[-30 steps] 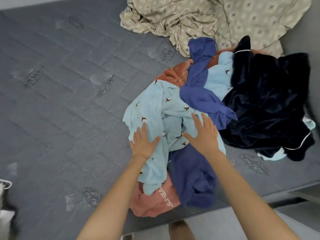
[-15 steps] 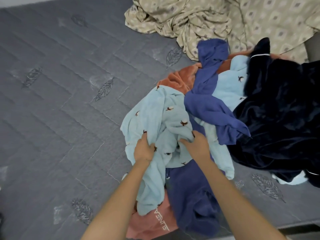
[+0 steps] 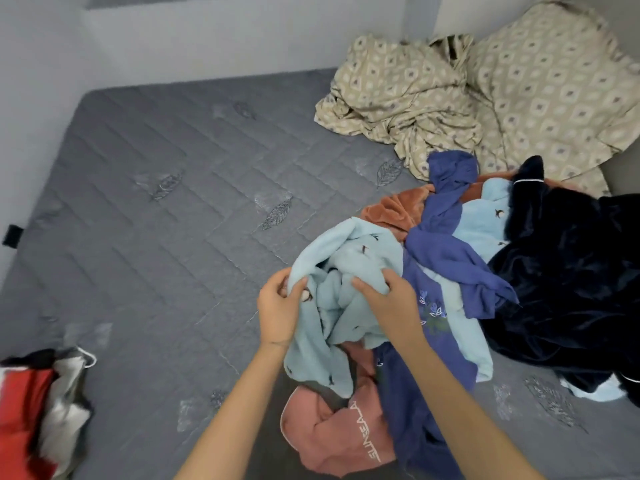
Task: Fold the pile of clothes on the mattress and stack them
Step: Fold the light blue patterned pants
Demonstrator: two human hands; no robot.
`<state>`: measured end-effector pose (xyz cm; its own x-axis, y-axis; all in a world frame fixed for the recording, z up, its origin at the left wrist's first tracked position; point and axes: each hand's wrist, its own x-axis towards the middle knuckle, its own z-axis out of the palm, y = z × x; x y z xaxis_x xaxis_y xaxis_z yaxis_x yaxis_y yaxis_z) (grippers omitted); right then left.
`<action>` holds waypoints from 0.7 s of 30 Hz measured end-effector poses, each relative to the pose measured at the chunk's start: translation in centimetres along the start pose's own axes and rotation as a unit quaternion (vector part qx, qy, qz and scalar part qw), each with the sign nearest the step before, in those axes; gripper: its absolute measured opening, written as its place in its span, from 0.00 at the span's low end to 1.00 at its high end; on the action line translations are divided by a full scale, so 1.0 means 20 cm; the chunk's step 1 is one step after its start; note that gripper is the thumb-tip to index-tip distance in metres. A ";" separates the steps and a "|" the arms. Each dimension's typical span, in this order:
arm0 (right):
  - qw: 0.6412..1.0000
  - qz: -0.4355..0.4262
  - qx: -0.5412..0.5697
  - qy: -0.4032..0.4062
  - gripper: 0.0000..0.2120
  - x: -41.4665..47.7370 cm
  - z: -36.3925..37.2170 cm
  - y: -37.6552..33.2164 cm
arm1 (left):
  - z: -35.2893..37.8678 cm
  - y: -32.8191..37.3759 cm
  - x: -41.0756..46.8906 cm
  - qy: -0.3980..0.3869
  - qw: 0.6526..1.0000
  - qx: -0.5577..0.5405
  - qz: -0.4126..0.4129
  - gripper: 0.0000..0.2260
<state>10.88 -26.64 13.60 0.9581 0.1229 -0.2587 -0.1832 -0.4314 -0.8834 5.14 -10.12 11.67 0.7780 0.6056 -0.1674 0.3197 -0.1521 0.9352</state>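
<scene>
— Any writing you can read there?
— One only: white capitals, roughly "SUNSEALA", on the crumpled pink fabric garment [image 3: 322, 438] by the near edge of my grey quilted mattress [image 3: 156, 237].
— Sure of it?
— "SUN" is clear; the rest less so.

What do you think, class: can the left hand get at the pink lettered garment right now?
Probably not at once: the left hand grips the light blue garment, as does the right hand. The pink garment lies partly uncovered just below.

Soft even light, wide-angle edge distortion
</scene>
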 end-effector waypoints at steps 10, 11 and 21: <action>0.994 -0.072 0.054 0.054 0.14 -0.52 0.46 -0.71 | -1.00 0.35 -0.05 -0.002 0.994 -0.067 0.081 0.02; 0.994 -0.070 0.061 0.058 0.11 -0.58 0.52 -0.76 | -1.09 0.35 -0.05 -0.011 0.994 -0.063 0.086 0.02; 0.995 -0.036 0.005 0.090 0.17 -0.89 0.94 -0.90 | -1.73 0.25 -0.02 -0.027 0.995 -0.004 0.100 0.05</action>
<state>-7.00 -4.23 26.77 0.9926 -0.0101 -0.1208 -0.1139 -0.4179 -0.9013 -12.23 15.91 27.29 0.8533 0.5214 0.0070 0.1506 -0.2594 0.9540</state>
